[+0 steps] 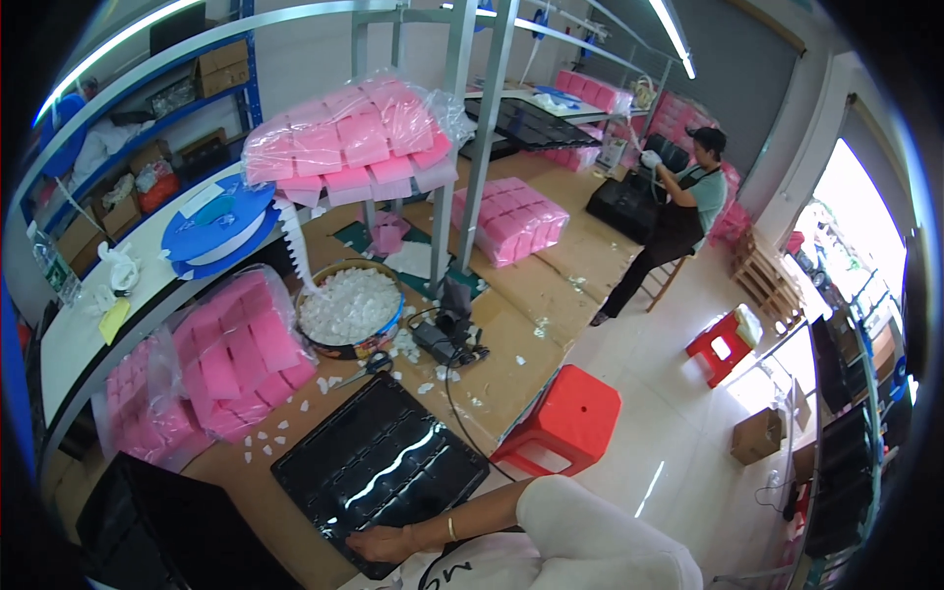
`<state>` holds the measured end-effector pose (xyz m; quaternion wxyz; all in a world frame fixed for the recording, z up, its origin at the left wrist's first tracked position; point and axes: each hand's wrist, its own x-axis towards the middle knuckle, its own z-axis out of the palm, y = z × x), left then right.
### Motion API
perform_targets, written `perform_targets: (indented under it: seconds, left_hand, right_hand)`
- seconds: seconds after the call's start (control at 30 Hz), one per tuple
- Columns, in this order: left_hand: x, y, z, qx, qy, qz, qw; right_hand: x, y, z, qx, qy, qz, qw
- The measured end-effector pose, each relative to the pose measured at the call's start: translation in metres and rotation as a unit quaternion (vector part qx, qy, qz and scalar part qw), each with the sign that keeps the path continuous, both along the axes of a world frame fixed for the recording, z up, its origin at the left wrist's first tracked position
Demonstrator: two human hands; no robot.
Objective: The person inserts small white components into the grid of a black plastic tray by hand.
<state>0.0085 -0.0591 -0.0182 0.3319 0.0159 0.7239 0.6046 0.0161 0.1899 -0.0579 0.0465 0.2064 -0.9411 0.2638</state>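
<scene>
My right hand point(385, 544) rests on the near edge of a shiny black moulded plastic tray point(364, 442) lying flat on the brown worktop. Its fingers are curled and pressed together against the tray; anything between them is too small to make out. A few small white bits show on the tray beside the fingertips. My left hand is out of view. To the left of the tray stands a second black panel point(177, 521), partly in shadow. Small white pieces point(264, 442) lie scattered between them, and scissors point(376, 364) lie just beyond the tray.
Beyond the scissors stand a round tub point(349, 348) heaped with white pieces and a black corded device point(442, 339). Pink foam packs point(236, 354) line the left; a blue reel point(218, 228) sits on a shelf. A red stool point(575, 418) stands right; a co-worker point(693, 197) sits farther back.
</scene>
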Motion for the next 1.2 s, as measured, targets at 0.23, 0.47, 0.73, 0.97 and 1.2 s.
perform_targets:
  seconds: [0.23, 0.47, 0.73, 0.97, 1.2]
  left_hand:
    - [0.009, 0.005, -0.004, -0.115, -0.025, 0.025, 0.993]
    - [0.037, 0.022, 0.036, -0.097, -0.026, 0.045, 0.994]
    - [0.050, -0.008, -0.008, -0.052, -0.013, -0.028, 0.998]
    - [0.059, 0.026, 0.028, -0.147, -0.040, -0.078, 0.985]
    - [0.044, 0.015, 0.008, -0.121, -0.006, -0.157, 0.980]
  right_hand:
    - [-0.009, -0.017, -0.033, 0.015, -0.066, -0.035, 0.997]
    - [-0.011, -0.039, -0.047, 0.121, 0.043, -0.093, 0.987]
    - [0.004, -0.028, -0.012, 0.041, 0.033, -0.089, 0.995]
    - [-0.001, -0.020, -0.022, 0.080, 0.028, -0.109, 0.990]
    - [-0.007, -0.032, -0.004, 0.130, -0.049, -0.096, 0.986]
